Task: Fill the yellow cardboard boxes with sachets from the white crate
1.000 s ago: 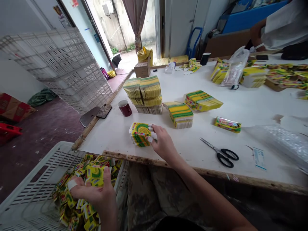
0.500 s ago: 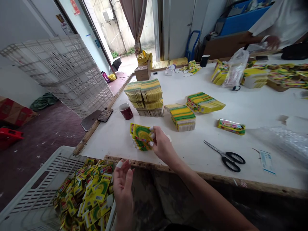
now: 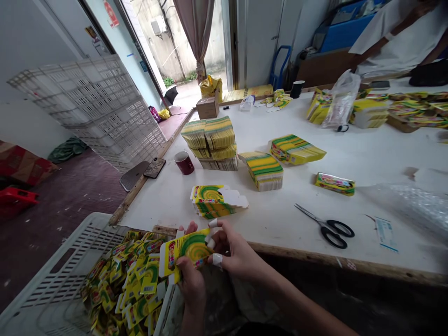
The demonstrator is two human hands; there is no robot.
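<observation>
Both my hands hold one flat yellow-and-green carton blank (image 3: 185, 252) just below the table's front edge. My left hand (image 3: 191, 280) grips its lower left side, and my right hand (image 3: 233, 252), with taped fingertips, pinches its right end. Just beyond them, a small pile of the same carton blanks (image 3: 213, 199) lies on the white table (image 3: 367, 154), one white flap sticking out to the right. At my lower left a white plastic crate (image 3: 52, 280) holds several folded yellow-and-green cartons (image 3: 133, 280).
Tall stacks of flat blanks (image 3: 210, 140) stand behind a dark red cup (image 3: 184, 162), with two lower stacks (image 3: 264, 169) to their right. Scissors (image 3: 324, 224) and a small packet (image 3: 334, 183) lie right. Two phones (image 3: 142, 167) rest at the left edge. Another person's sleeve (image 3: 402, 37) shows far right.
My right hand took one blank off the small pile and drew it back below the table edge. My left hand rose from the crate and closed on the same blank.
</observation>
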